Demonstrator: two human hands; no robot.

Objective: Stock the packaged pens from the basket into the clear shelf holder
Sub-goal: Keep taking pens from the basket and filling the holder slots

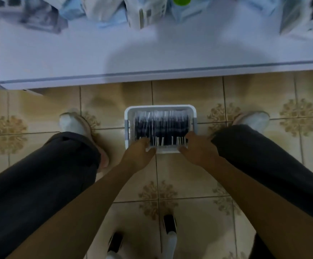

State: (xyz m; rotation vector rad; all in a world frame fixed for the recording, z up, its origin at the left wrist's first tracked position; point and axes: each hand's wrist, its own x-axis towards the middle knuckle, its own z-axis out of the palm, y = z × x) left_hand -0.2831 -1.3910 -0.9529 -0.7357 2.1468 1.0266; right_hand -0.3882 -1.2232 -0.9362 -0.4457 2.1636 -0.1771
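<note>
A white basket [129, 116] sits on the tiled floor between my feet. It is full of packaged pens [161, 126], dark pens in clear wrappers lying side by side. My left hand [138, 156] grips the basket's near rim at its left corner, fingers curled over the edge. My right hand [198, 147] holds the same near rim at its right corner. The clear shelf holder is not in view.
A white shelf [152, 53] runs across the top, its front edge just beyond the basket. Blurred white and blue packages [144, 12] and a green lid [181, 0] stand at its back. My dark-trousered legs flank the basket. Black wheels [169, 223] show at the bottom.
</note>
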